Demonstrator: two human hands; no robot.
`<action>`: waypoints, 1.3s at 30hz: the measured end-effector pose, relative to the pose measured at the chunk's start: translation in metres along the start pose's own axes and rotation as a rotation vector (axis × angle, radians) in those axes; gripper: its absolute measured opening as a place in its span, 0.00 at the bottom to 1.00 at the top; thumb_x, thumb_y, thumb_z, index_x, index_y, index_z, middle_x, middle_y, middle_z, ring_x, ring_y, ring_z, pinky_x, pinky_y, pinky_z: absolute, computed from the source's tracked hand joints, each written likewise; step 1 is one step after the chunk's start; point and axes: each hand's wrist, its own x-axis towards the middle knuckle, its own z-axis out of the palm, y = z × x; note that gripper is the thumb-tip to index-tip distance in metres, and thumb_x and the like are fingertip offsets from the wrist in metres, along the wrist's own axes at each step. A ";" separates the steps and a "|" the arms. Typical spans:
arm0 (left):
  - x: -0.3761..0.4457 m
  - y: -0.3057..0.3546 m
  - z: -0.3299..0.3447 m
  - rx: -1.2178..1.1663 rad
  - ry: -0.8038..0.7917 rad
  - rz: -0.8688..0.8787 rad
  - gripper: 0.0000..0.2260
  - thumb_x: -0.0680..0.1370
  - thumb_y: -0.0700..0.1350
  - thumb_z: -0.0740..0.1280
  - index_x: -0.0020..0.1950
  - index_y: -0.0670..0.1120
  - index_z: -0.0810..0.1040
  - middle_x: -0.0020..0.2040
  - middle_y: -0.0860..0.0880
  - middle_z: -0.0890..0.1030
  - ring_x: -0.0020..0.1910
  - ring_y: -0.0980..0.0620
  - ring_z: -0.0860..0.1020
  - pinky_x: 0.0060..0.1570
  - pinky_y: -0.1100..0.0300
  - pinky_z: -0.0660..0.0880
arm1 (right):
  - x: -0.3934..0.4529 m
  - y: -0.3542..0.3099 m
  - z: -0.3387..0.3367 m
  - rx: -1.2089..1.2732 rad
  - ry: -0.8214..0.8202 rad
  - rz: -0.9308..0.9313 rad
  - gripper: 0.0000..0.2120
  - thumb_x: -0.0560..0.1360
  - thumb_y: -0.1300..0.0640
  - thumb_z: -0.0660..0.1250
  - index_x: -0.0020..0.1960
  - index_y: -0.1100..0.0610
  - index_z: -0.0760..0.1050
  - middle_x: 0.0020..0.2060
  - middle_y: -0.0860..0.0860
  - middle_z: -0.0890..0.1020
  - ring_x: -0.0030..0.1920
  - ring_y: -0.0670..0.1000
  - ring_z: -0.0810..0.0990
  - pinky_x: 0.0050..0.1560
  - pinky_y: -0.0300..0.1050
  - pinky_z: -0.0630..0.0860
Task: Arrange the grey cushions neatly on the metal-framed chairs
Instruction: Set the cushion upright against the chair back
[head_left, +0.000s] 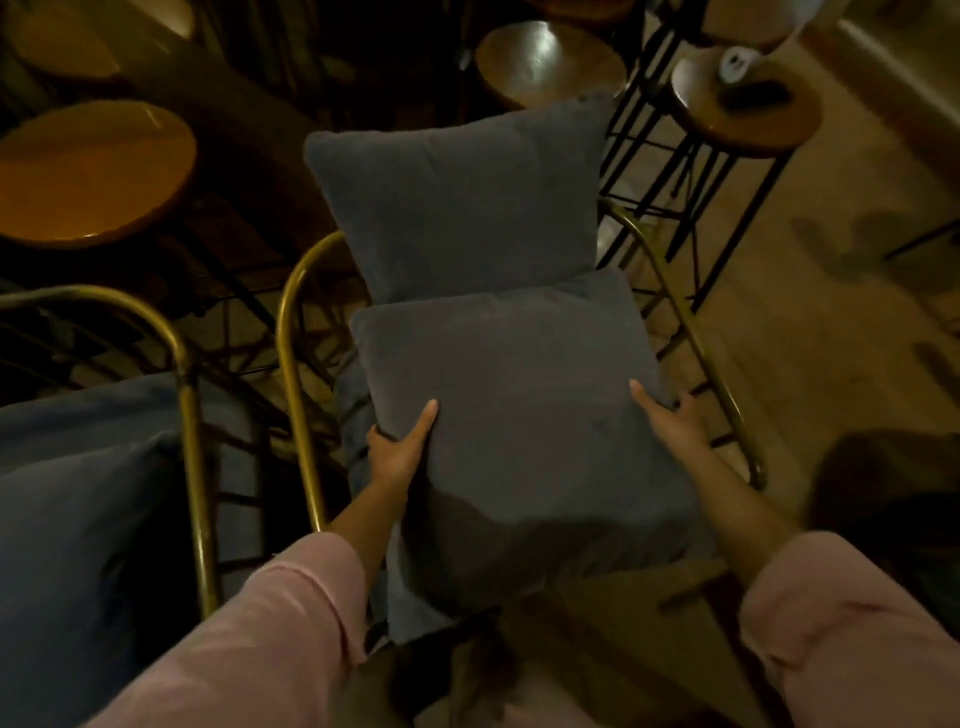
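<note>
Two hands, left hand (397, 454) and right hand (670, 423), fingers closed on the front cushion's (514, 415) sides, settle it on the metal-framed chair (291, 332) before the back cushion (457, 202); squaring likely follows.

Brass armrails (291, 332) hem cushion (519, 415) both sides; stools (748, 109) crowd beyond; floor (831, 332) open right

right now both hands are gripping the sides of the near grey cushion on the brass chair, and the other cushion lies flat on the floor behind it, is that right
Not quite. The head view shows the left hand and right hand gripping the sides of the near grey cushion on the brass-framed chair, but the other cushion is not flat on the floor: it stands propped upright at the chair's back.
</note>
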 end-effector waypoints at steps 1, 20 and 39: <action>0.007 0.003 0.003 -0.023 -0.019 -0.056 0.57 0.53 0.70 0.77 0.76 0.47 0.62 0.72 0.45 0.72 0.68 0.40 0.73 0.68 0.41 0.71 | 0.008 0.008 -0.007 0.058 -0.039 0.046 0.47 0.62 0.30 0.74 0.71 0.58 0.71 0.69 0.54 0.76 0.67 0.60 0.75 0.65 0.52 0.72; -0.019 0.076 -0.087 -0.149 0.150 0.266 0.38 0.67 0.70 0.69 0.68 0.47 0.75 0.62 0.48 0.81 0.55 0.50 0.80 0.50 0.57 0.77 | -0.034 -0.058 0.017 0.470 -0.250 -0.025 0.48 0.51 0.32 0.80 0.66 0.52 0.77 0.59 0.50 0.84 0.57 0.54 0.83 0.59 0.54 0.78; 0.008 0.184 -0.500 -0.255 0.447 0.417 0.35 0.74 0.70 0.61 0.74 0.50 0.69 0.69 0.45 0.76 0.63 0.45 0.76 0.55 0.51 0.74 | -0.236 -0.256 0.381 0.324 -0.587 -0.404 0.50 0.56 0.28 0.73 0.72 0.49 0.68 0.62 0.46 0.79 0.60 0.50 0.79 0.63 0.55 0.77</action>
